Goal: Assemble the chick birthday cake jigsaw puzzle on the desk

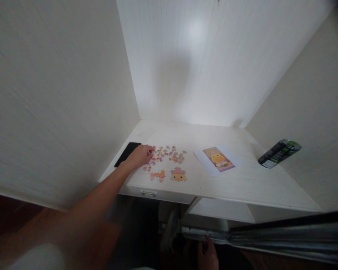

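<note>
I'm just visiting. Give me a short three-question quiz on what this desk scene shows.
1. True or false: the left hand rests on the loose puzzle pieces.
2. Which lies right of the pieces? A) reference picture B) black phone
3. Where is the right hand?

Key:
1. True, at the pile's left edge.
2. A.
3. Low, below the desk, touching nothing on top; whether it grips anything is unclear.
</note>
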`<state>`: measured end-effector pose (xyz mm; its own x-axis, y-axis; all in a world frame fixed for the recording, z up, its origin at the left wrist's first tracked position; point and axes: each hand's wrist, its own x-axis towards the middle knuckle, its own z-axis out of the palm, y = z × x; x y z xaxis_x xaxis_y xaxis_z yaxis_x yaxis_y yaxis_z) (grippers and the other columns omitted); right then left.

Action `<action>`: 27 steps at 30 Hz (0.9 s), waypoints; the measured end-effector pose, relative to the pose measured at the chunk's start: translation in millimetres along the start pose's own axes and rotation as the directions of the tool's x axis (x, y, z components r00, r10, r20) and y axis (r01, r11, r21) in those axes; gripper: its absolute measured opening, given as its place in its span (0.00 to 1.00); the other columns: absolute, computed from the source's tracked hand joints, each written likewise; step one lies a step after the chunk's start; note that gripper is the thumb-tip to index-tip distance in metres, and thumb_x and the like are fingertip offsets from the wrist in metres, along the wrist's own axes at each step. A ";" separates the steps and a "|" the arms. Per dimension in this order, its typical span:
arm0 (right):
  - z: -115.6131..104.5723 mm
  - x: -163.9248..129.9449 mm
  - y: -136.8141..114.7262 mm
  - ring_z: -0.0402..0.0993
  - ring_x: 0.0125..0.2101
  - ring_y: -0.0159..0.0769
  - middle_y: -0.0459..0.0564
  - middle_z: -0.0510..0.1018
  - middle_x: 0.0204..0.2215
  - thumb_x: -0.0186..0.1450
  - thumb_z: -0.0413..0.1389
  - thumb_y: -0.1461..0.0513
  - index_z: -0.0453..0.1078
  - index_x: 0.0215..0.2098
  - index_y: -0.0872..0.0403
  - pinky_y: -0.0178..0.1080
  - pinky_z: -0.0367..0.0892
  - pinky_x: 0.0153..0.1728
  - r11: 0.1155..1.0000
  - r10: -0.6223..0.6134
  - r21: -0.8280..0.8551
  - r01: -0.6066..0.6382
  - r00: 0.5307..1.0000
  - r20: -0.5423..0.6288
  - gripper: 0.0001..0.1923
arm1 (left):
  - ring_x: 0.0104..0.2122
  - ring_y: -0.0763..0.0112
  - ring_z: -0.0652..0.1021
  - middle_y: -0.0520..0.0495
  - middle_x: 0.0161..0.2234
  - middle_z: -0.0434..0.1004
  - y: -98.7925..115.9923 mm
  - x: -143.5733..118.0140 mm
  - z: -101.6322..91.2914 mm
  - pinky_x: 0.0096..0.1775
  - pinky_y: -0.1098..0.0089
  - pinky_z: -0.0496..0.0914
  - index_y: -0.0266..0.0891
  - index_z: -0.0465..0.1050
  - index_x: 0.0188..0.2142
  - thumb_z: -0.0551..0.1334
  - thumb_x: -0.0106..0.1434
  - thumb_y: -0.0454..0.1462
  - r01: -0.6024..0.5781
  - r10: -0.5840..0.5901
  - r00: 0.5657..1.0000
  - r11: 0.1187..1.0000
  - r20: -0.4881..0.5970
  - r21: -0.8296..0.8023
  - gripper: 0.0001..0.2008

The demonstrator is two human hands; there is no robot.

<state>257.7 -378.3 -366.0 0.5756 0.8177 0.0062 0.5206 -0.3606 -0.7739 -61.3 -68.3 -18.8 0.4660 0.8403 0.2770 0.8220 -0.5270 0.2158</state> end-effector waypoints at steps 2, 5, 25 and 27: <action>-0.9 -0.2 -2.4 0.77 0.39 0.55 0.65 0.78 0.38 0.57 0.47 0.44 0.69 0.43 0.59 0.52 0.71 0.41 1.000 0.016 -0.003 -0.016 1.000 0.000 0.30 | 0.33 0.64 0.77 0.43 0.35 0.79 1.1 0.2 -0.9 0.38 0.65 0.70 0.39 0.77 0.40 0.58 0.60 0.36 0.030 -0.030 0.999 1.000 0.015 0.004 0.11; -0.1 -0.5 -4.7 0.76 0.41 0.55 0.66 0.78 0.40 0.57 0.46 0.42 0.70 0.42 0.58 0.51 0.71 0.43 1.000 0.021 -0.002 -0.021 1.000 0.013 0.31 | 0.33 0.66 0.77 0.44 0.35 0.79 1.3 1.7 -3.0 0.37 0.68 0.69 0.39 0.77 0.40 0.58 0.60 0.36 0.058 -0.059 0.997 0.998 0.052 0.010 0.12; -3.0 0.5 -9.5 0.74 0.46 0.59 0.71 0.75 0.45 0.56 0.45 0.45 0.67 0.48 0.66 0.53 0.67 0.49 0.998 0.060 -0.022 -0.058 0.993 0.101 0.36 | 0.29 0.72 0.71 0.49 0.30 0.73 3.4 15.6 7.5 0.36 0.66 0.68 0.35 0.74 0.35 0.64 0.56 0.36 0.194 -0.191 0.978 0.981 0.088 -0.025 0.07; -3.5 0.9 -9.1 0.74 0.46 0.59 0.71 0.75 0.45 0.56 0.45 0.45 0.67 0.48 0.65 0.53 0.68 0.48 0.997 0.067 -0.032 -0.064 0.992 0.105 0.35 | 0.29 0.71 0.72 0.47 0.30 0.73 2.0 16.9 7.4 0.36 0.67 0.67 0.36 0.75 0.37 0.64 0.53 0.33 0.183 -0.179 0.982 0.981 0.059 -0.064 0.10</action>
<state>255.7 -375.8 -356.8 0.5398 0.8343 -0.1125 0.5027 -0.4266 -0.7519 -49.3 -54.3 -20.6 0.3293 0.9273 0.1783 0.8708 -0.3712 0.3223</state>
